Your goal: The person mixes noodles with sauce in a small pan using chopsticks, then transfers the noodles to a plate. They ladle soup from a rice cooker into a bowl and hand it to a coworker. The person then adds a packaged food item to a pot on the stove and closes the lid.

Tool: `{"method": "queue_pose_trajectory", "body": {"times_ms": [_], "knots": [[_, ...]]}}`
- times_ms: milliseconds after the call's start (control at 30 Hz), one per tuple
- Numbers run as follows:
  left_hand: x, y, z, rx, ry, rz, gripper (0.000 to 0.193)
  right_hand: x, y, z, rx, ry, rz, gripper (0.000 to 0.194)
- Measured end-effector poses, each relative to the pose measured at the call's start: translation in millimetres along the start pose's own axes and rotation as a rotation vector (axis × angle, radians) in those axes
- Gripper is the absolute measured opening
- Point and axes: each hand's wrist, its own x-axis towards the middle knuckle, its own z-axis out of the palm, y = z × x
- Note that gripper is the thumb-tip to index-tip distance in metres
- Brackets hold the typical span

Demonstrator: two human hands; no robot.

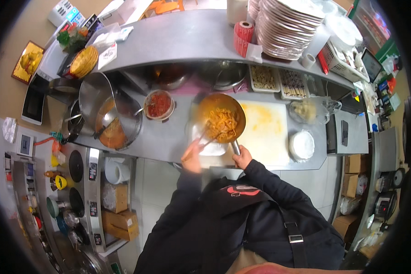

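Observation:
Chopsticks (209,141), partly blurred, are held in my left hand (191,158), their tips among sauced noodles (222,125). The noodles lie in a metal pan (239,109) coated inside with orange sauce. My right hand (242,158) grips the pan's metal handle (235,148). Below the pan a white plate (214,149), apparently wrapped in plastic, is partly covered by it. A white cutting board (265,137) with orange stains reaches out to the right of the pan.
To the left stand a tub of red sauce (159,105) and a large divided pot (113,137) with ladles. Skewers (293,84) fill a tray at the back right. A plastic-covered round container (301,145) sits right of the board. Plates (284,30) are stacked on the raised shelf (178,36).

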Motion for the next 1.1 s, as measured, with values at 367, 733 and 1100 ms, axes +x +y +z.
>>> {"method": "queue_pose_trajectory", "body": {"times_ms": [367, 733, 1100], "knots": [[-14, -16, -23, 0.003, 0.085, -0.016, 0.037, 17, 13, 6, -0.409, 0.182, -0.162, 0.029], [-38, -13, -43, 0.026, 0.096, -0.032, 0.036, 16, -6, -16, -0.548, 0.253, -0.252, 0.032], [-32, 41, -39, 0.150, 0.088, 0.049, 0.030, 20, -22, -23, -0.572, 0.207, -0.238, 0.037]]}}
